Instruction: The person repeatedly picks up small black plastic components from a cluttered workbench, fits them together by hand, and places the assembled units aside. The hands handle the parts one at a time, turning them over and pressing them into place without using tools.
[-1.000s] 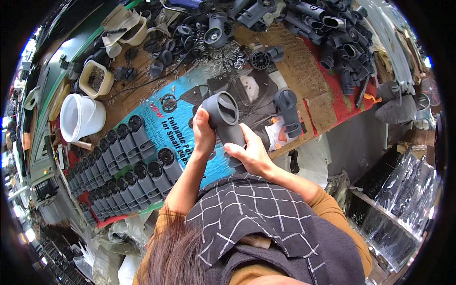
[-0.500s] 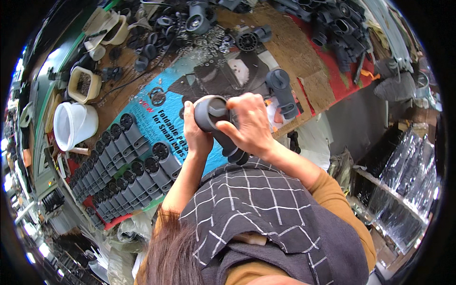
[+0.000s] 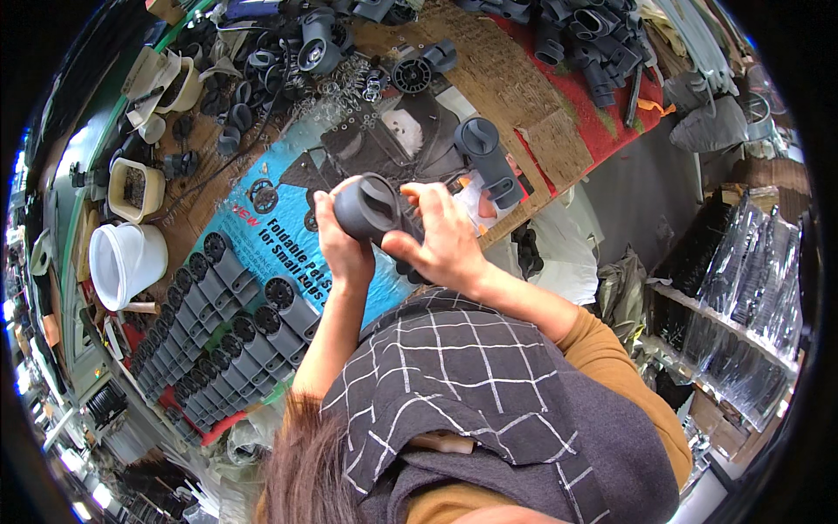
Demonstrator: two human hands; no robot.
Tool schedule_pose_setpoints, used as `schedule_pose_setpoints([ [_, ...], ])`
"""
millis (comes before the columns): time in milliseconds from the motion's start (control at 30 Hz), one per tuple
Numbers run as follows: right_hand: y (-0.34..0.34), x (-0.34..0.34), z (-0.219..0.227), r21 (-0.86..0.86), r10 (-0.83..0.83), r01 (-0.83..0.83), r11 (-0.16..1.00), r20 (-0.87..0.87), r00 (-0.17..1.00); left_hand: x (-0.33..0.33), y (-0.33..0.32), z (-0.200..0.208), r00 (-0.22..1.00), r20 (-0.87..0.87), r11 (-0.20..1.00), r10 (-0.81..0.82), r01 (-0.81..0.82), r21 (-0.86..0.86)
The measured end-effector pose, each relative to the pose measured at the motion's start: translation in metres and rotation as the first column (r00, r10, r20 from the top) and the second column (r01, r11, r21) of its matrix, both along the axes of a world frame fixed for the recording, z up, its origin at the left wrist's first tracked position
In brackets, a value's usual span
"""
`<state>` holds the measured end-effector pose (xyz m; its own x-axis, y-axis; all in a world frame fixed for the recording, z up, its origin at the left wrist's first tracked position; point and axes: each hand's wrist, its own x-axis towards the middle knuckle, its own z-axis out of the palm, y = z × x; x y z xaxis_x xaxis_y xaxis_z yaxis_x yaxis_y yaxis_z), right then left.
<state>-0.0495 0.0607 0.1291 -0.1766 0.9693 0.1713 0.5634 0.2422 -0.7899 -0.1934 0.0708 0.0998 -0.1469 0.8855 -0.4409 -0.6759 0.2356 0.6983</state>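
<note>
My left grip (image 3: 346, 249) clasped the grey plastic part (image 3: 365, 210) over the table's (image 3: 476, 61) near side, likely light, stiff, slickish, best held round its barrel, my right grip (image 3: 447, 236) half-curled at its right, hold unclear.

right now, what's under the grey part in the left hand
Around the grey part and the left hand gripping it, a printed blue sheet shows below. Whatever lies directly beneath them is covered and cannot be seen.

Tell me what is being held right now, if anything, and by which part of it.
A dark grey plastic part, held at its wide round end by the left grip; whether the right grip touches it cannot be told.
</note>
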Motion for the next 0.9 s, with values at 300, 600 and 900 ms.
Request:
schedule_pose_setpoints([
  [300, -0.015, 0.008, -0.003, -0.240, 0.091, -0.140, 0.961, -0.203, 0.975, -0.007, 0.002, 0.000, 0.983, -0.078, 0.985, -0.166, 0.169, 0.041],
  [600, 0.033, 0.078, -0.075, 0.247, -0.521, 0.459, 0.853, 0.433, 0.735, 0.010, -0.005, -0.002, 0.849, -0.498, 0.968, -0.177, 0.242, 0.068],
  [900, 0.010, 0.090, -0.055, -0.675, -0.541, -0.329, 0.660, -0.731, 0.416, 0.016, -0.002, -0.023, 0.694, -0.696, 0.941, -0.186, 0.330, 0.079],
])
